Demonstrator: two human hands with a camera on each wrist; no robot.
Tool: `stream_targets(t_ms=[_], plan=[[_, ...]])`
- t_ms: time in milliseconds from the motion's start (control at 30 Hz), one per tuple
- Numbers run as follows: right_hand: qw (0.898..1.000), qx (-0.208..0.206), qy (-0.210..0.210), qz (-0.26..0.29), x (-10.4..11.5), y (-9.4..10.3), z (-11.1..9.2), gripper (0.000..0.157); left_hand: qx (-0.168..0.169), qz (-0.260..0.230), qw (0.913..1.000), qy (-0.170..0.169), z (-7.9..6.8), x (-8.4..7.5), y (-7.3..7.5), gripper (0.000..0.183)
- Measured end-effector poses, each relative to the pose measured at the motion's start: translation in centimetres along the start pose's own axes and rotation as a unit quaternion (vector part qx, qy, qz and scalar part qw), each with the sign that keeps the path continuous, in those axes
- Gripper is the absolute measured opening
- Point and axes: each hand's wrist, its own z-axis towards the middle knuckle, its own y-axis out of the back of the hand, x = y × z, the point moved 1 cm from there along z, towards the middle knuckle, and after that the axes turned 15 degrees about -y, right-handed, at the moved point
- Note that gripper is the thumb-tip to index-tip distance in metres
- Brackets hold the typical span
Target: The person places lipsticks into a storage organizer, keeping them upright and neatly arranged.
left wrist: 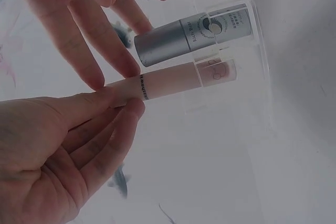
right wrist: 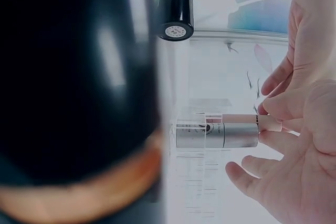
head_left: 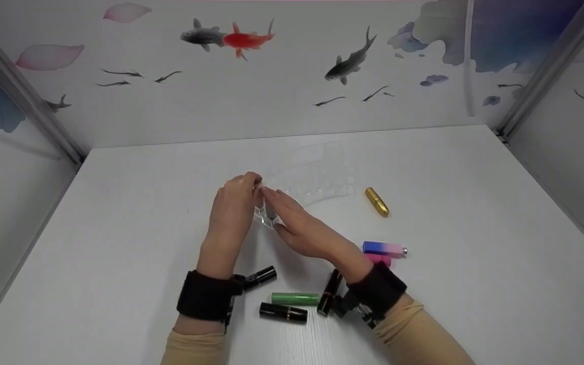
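My left hand (head_left: 232, 203) pinches a pale pink lip gloss tube (left wrist: 173, 82) between thumb and fingertips. The tube's other end stands inside a slot of a clear plastic organizer (head_left: 327, 177). Right beside it a silver lipstick tube (left wrist: 161, 44) with "Rich float"-like lettering stands in the same organizer. My right hand (head_left: 307, 230) is close against the left, its fingers mostly straight. In the left wrist view, its fingertips (left wrist: 131, 69) reach the pink tube's upper end. From the head, the hands hide much of both tubes.
A gold tube (head_left: 376, 202) lies to the right, with a blue-pink tube (head_left: 384, 248) and a magenta tube (head_left: 379, 259) nearer. Toward the front lie a green tube (head_left: 294, 298) and black tubes (head_left: 283, 313), some under the wrists. Patterned walls enclose the white table.
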Motion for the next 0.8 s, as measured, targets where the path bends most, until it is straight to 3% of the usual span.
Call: stream_targets(t_ms=[367, 800], plan=[[1.0, -0.008, 0.013, -0.006, 0.2, 0.2, -0.1, 0.067, -0.018, -0.004, 0.9997, -0.013, -0.1, 0.3, -0.2, 0.017], [0.999, -0.033, -0.019, -0.001, 0.2, 2.1, -1.4, 0.064, -0.042, 0.017, 0.999, -0.007, -0.2, 0.3, -0.1, 0.015]])
